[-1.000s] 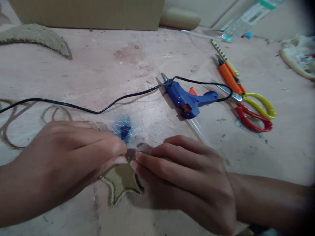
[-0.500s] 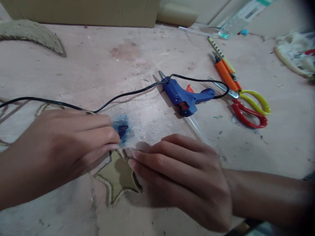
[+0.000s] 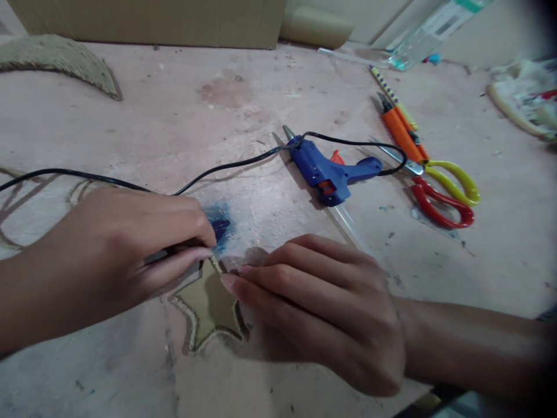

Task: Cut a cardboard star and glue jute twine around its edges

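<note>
A flat cardboard star (image 3: 212,307) lies on the table, with twine (image 3: 191,322) running along its lower edges. My left hand (image 3: 148,238) is closed in a pinch at the star's top point, gripping the twine there; its fingers partly hide that point. My right hand (image 3: 322,307) presses thumb and fingertips together on the star's upper right edge, holding it from that side. Loose twine (image 3: 80,191) loops behind my left wrist. Just beyond the star, a dark blue stain marks the tabletop.
A blue glue gun (image 3: 324,171) lies beyond my right hand, its black cord (image 3: 235,165) running left. Scissors (image 3: 444,194), an orange cutter (image 3: 402,133) and a dotted pen (image 3: 387,90) lie to the right. A twine-covered crescent (image 3: 61,61) and a cardboard box (image 3: 143,23) are at the back.
My left hand has shifted slightly, its index finger lifting away from the thumb side. The star's top edge shows more twine. My right hand has stayed nearly in place.
</note>
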The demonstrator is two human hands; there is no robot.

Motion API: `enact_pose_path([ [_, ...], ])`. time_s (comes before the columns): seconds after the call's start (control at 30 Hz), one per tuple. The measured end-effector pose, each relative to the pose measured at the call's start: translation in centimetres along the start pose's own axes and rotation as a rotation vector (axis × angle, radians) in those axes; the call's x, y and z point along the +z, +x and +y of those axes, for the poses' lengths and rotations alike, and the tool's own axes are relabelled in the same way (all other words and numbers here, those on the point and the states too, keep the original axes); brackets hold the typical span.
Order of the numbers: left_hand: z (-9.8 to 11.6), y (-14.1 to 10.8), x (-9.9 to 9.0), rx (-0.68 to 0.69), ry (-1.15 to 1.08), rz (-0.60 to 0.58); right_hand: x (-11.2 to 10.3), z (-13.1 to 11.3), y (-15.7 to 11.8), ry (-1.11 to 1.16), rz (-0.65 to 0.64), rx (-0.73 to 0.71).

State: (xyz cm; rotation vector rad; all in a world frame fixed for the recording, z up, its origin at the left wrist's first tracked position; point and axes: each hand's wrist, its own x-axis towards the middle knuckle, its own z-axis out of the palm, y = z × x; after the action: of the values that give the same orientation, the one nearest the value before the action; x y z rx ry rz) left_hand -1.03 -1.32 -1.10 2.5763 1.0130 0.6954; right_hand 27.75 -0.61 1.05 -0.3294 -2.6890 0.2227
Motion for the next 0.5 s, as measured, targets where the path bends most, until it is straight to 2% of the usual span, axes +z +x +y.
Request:
enact_pose_path([
  [0.23, 0.0, 0.4, -0.17, 0.014, -0.041, 0.022, 0.3, -0.03, 0.11, -0.006, 0.028, 0.011],
  [0.5, -0.3, -0.04, -0.41, 0.029, 0.007, -0.026, 0.22, -0.21, 0.21, 0.02, 0.021, 0.025],
])
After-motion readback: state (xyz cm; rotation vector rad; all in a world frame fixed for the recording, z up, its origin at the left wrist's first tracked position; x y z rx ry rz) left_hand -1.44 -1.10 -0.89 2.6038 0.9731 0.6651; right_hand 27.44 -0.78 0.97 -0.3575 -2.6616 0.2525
